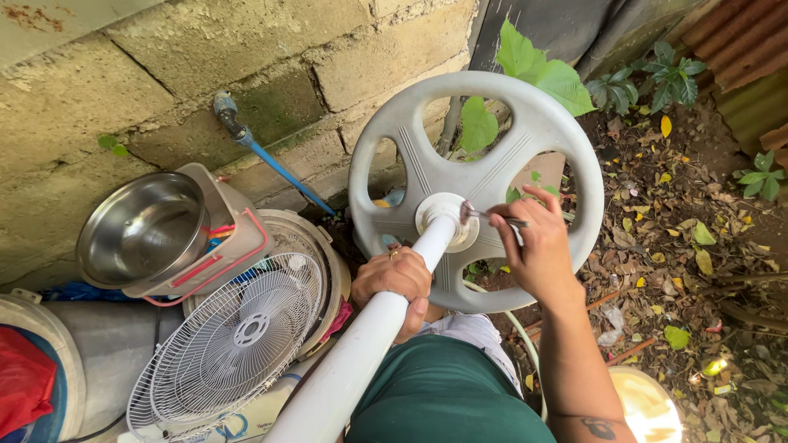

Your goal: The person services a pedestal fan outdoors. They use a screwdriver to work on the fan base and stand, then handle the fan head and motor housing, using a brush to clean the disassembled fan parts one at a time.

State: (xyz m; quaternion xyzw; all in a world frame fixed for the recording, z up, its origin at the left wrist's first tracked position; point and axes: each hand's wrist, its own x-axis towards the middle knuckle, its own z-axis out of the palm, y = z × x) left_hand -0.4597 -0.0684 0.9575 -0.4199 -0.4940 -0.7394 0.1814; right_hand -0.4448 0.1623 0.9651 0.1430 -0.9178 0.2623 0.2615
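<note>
- The left hand sits at the centre of the frame, its grip wrapped fully round a white pole that runs from the lower middle up toward the centre.
- The pole's upper end meets the hub of a round grey fan base, tipped up on edge in the upper centre so that its flat face is toward the camera; it has a broad rim and spokes with openings between them.
- The right hand, just right of centre, has its grip pinched shut on a thin metal tool, whose tip lies at the hub where pole and base join. What kind of tool it is cannot be told.
- A white wire fan guard lies at the lower left, leaning on a round white tub; what the tub holds is mostly hidden by the guard.
- A shiny steel bowl at the left is tilted and shows nothing inside; it rests in a beige plastic container with a red handle.
- A grey drum at the far lower left has red cloth at its edge.
- A blue pipe runs down the block wall from a tap at the upper left.
- Dry leaves cover the ground on the right.
</note>
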